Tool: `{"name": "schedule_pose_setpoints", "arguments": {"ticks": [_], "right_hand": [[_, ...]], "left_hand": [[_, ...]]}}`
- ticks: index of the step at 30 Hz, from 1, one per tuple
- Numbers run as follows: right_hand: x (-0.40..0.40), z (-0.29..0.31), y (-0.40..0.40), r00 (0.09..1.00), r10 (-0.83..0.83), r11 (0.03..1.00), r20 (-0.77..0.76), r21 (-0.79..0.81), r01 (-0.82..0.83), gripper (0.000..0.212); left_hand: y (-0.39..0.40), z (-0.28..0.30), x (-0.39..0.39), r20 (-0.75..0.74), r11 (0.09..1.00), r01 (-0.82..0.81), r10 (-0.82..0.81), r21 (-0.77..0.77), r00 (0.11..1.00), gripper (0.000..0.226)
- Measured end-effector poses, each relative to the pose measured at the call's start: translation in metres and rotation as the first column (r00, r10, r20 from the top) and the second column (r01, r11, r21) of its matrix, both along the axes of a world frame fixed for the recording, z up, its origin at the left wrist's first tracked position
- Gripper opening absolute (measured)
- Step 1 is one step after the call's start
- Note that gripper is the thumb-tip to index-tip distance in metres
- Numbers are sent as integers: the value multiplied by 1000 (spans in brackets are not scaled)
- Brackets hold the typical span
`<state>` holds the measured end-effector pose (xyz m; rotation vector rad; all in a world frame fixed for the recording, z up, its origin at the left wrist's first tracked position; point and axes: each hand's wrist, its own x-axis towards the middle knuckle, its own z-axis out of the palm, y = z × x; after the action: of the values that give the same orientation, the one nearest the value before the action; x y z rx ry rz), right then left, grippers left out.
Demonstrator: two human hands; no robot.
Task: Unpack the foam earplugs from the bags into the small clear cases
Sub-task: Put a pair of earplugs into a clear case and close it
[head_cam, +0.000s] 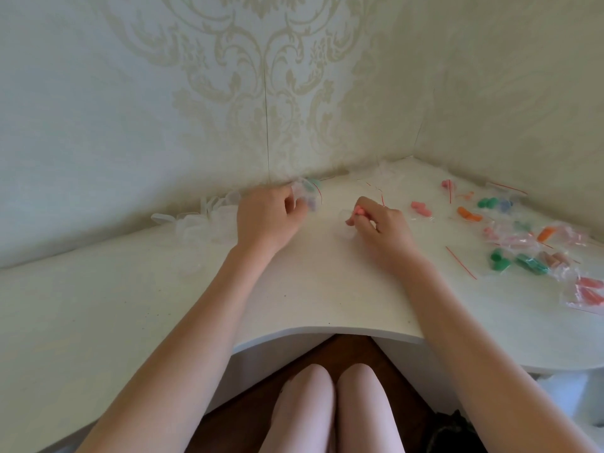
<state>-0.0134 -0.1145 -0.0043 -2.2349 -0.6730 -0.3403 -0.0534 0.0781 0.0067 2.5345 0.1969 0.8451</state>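
The right hand (pixel 382 223) pinches a pink earplug (pixel 356 213) in its fingers at 12 o'clock on the table (pixel 130 308), the left hand (pixel 264 220) grips a clear case (pixel 305 194), and bags (pixel 536 243) lie at 3 o'clock

both bare forearms reached up the frame from six o'clock, converging toward twelve. the left hand (pixel 266 217) lay knuckles-up at about eleven o'clock, fingers curled at their tips round something clear. the right hand (pixel 380 223), at about one o'clock, had its fingers bent, pinching something pink at the fingertips (pixel 354 214).
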Motion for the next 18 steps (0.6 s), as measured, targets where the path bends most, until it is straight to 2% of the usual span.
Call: {"name": "schedule_pose_setpoints", "arguments": {"ticks": [2, 4, 6, 9, 11, 13, 18], "right_hand": [[-3, 0, 2, 999, 27, 999, -31, 33, -26, 19], [-6, 1, 6, 997, 52, 989, -65, 143, -42, 17], [-7, 3, 9, 995, 57, 964, -87, 265, -32, 19], [-6, 5, 11, 980, 135, 897, -144, 438, -59, 19], [-4, 6, 12, 957, 219, 831, -190, 550, -81, 19], [-3, 6, 14, 942, 263, 787, -210, 611, -84, 18], [-5, 12, 14, 982, 119, 780, -149, 625, 0, 21]], "left_hand": [[-9, 1, -4, 20, 999, -14, 15, -50, 1000, 52], [-19, 0, -6, 39, 987, 50, -45, -155, 998, 54], [-28, -1, -7, -41, 965, 128, -141, -230, 989, 50], [-38, -3, -8, -186, 912, 251, -322, -324, 928, 43], [-43, -7, -8, -196, 836, 309, -432, -454, 881, 33], [-46, -9, -5, -133, 719, 312, -489, -621, 862, 20], [-42, -8, 4, -25, 478, 199, -423, -856, 906, 16]]}}
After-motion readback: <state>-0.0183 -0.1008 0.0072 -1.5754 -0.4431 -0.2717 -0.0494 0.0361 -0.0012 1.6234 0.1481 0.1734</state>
